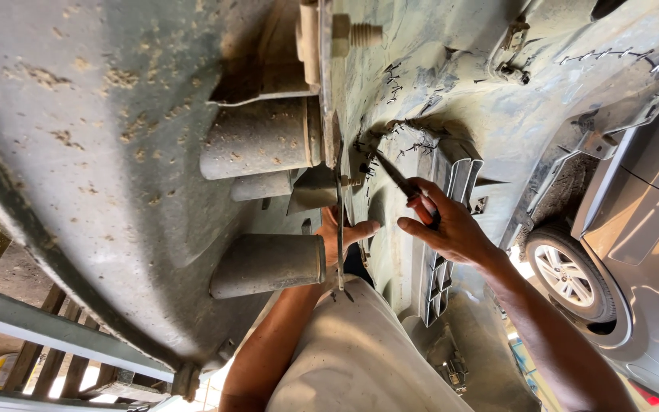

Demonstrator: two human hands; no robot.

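Beneath a dusty vehicle underside (101,152), with a silver car (642,252) parked at right and a wooden frame (47,358) at lower left. Right hand (451,225) closed around red-handled pliers (409,191), tips aimed at the stitched crack (390,133) in the grey bumper panel (459,99). Left hand (345,233) pinching the panel's edge just beside a rusty bracket (339,229), fingers narrow

Matt, mud-crusted metal underbody (101,152), dull grey plastic panel (451,114), glossy silver car paint (650,221), red-handled steel pliers (409,191)
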